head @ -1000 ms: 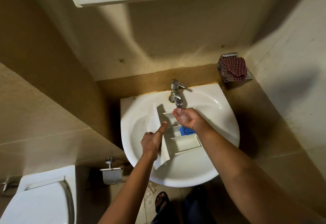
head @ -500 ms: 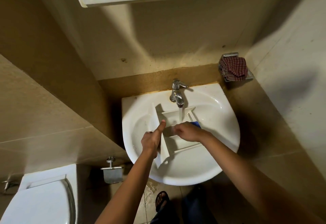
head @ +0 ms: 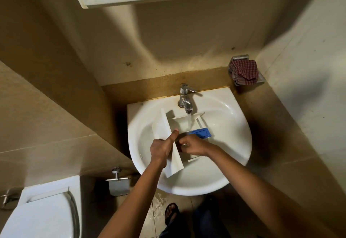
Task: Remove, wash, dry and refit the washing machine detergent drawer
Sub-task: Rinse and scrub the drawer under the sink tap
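Head view, left to right. A toilet [head: 41,215] and a wall-mounted paper holder [head: 118,185] are standing at the lower left. The left hand [head: 161,151] is gripping the front panel of the white detergent drawer [head: 175,164], its grip clamped on the panel with fingers curled behind and the thumb lying straight along the top edge. The drawer is resting inside the white sink [head: 224,118], compartments facing up. The right hand [head: 192,147] is reaching into the near compartment, fingers curled against an inner wall (whether this grip is clasping the wall or only pressing on it cannot be told). The tap [head: 185,99] is running, and its water stream [head: 189,121] is falling into the drawer's middle compartment. A blue insert [head: 201,132] is sitting in the drawer at its right side. A red checked cloth [head: 243,72] is lying bunched in a metal wall holder [head: 260,79] at the far right.
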`<act>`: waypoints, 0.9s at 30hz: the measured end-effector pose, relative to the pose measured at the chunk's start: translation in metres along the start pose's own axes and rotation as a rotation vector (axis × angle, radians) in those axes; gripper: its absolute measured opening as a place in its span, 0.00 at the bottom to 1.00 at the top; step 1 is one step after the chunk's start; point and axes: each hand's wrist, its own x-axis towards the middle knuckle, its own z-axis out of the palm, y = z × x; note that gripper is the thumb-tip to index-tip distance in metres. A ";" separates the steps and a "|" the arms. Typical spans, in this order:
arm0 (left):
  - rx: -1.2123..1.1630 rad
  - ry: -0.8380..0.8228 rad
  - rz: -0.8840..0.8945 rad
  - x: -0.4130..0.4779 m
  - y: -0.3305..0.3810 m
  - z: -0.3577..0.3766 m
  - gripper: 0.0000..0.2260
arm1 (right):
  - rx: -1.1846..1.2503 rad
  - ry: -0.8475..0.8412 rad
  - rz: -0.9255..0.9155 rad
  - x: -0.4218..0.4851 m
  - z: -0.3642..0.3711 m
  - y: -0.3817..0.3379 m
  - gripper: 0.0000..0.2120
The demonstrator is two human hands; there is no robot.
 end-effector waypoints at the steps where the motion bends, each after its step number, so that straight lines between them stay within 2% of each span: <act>1: 0.011 -0.001 -0.008 -0.001 0.001 -0.001 0.31 | 0.077 0.028 -0.019 -0.002 -0.006 0.004 0.04; 4: 0.010 -0.001 -0.031 -0.002 0.002 -0.001 0.33 | 0.388 0.196 0.009 0.000 -0.023 0.014 0.04; 9: 0.067 0.018 -0.022 0.000 0.005 -0.003 0.33 | 1.294 0.489 0.345 0.025 -0.039 0.014 0.06; 11: 0.075 0.015 -0.019 0.000 0.006 -0.005 0.32 | 1.573 0.511 0.394 0.033 -0.044 0.010 0.03; 15: 0.061 0.016 -0.036 0.001 0.006 -0.009 0.28 | 1.797 0.454 0.362 0.044 -0.050 0.000 0.05; 19: 0.045 0.026 -0.023 0.000 0.005 -0.010 0.27 | 1.859 0.413 0.379 0.051 -0.052 -0.004 0.07; 22: 0.024 0.017 -0.031 -0.002 0.006 -0.011 0.31 | 1.753 0.306 0.416 0.046 -0.051 -0.007 0.06; 24: 0.010 0.011 -0.044 -0.004 0.007 -0.011 0.34 | 1.551 0.189 0.430 0.038 -0.048 -0.010 0.09; 27: 0.015 0.001 -0.045 -0.005 0.009 -0.011 0.36 | 1.119 -0.006 0.388 0.020 -0.037 -0.020 0.10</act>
